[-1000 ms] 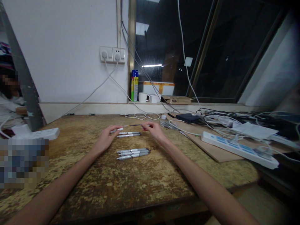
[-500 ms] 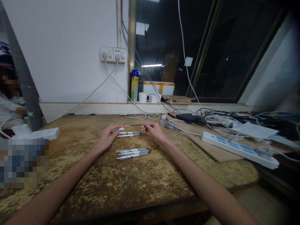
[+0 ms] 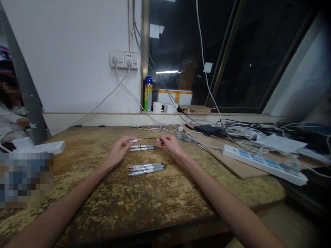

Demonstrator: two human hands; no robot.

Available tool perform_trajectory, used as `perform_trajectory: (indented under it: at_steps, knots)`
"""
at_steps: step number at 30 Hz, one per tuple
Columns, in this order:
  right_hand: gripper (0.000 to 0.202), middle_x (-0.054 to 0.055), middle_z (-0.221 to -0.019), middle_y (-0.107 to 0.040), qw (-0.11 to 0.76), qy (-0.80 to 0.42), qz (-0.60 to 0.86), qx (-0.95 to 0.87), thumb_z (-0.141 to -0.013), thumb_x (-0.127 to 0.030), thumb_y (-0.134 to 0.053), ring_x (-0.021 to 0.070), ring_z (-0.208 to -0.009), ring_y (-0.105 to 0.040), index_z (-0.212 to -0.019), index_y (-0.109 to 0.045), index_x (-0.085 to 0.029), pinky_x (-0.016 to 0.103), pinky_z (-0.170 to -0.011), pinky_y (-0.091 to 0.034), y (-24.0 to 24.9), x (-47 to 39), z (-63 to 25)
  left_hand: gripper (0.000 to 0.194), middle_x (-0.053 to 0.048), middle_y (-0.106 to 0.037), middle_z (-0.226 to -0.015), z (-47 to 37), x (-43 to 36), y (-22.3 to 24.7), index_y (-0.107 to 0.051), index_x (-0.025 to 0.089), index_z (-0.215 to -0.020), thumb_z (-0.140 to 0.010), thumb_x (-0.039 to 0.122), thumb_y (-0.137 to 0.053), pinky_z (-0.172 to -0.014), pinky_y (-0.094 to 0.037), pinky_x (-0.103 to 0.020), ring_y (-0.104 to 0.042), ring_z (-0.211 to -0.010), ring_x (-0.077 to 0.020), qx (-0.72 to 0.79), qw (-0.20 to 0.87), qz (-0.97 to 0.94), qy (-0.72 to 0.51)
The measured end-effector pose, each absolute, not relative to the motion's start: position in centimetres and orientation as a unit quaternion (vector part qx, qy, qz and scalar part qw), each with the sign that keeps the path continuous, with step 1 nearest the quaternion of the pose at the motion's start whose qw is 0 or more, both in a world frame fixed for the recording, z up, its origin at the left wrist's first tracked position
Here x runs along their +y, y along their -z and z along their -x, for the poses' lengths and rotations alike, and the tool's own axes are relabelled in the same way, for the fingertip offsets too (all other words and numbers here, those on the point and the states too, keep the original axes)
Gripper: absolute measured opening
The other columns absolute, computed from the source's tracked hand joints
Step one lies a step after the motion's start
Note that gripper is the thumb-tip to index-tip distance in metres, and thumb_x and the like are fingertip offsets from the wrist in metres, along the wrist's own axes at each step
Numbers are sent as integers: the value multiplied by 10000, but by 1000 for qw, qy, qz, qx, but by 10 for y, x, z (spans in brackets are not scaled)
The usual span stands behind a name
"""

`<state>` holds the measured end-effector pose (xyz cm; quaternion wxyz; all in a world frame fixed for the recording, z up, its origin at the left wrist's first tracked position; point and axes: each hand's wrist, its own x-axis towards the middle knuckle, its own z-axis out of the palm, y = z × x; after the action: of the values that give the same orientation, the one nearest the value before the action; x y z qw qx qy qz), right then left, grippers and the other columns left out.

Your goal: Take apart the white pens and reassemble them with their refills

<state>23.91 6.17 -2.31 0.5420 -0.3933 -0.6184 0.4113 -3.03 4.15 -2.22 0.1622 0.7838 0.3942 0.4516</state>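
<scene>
My left hand [image 3: 121, 146] is closed around a white pen barrel [image 3: 133, 141] whose end points right. Across from it, my right hand [image 3: 167, 143] pinches the right end of a thin, dark pen refill [image 3: 150, 138]. The refill's pale left end is right by the barrel's end; whether it has entered cannot be made out. A small grey-white part [image 3: 159, 142] also shows at my right fingers, too small to name. Just below the hands lie two pens [image 3: 142, 148] side by side. Nearer to me is a group of three grey and white pens [image 3: 147, 168].
The worn wooden table [image 3: 134, 203] spans the front. On the right, a white power strip [image 3: 263, 165] and tangled cables lie over a brown board [image 3: 232, 167]. A clear plastic bag [image 3: 184, 138] sits beyond my right hand. Another power strip [image 3: 53, 147] is at left, near a person.
The pen barrel in my left hand and the refill in my right are slightly closer together, end to end. The pens on the table have not moved.
</scene>
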Motion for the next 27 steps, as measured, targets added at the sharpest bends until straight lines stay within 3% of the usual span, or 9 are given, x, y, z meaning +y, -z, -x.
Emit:
perform_trajectory:
  at_steps: [10,17,27]
  knots:
    - [510,81,-700,-706,553,-365,392,-638,-838,-617,-616,146,-575,-596,-736,-721,-129,268,-606,-466,25,61,-236,371,-54,-715,-1227,27,33,15,-729,236,-1198,-984,464,-528,-1051,-431,-371,-630,-1157,-246,385,159,-797,-438]
    - [337,52,-788,-732,541,-279,350,-712,-904,-472,-605,183,-741,-658,-839,-739,-169,277,-727,-484,25,50,-224,388,-56,-758,-1154,20,26,11,-756,235,-1105,-905,541,-625,-996,-478,-377,-678,-1071,-265,410,199,-769,-449]
    - [304,44,-758,-727,526,-290,337,-725,-916,-430,-606,184,-722,-657,-822,-738,-173,283,-723,-478,26,44,-214,388,-50,-769,-1119,17,21,9,-768,231,-1094,-885,537,-652,-970,-481,-364,-686,-1045,-265,416,213,-766,-441]
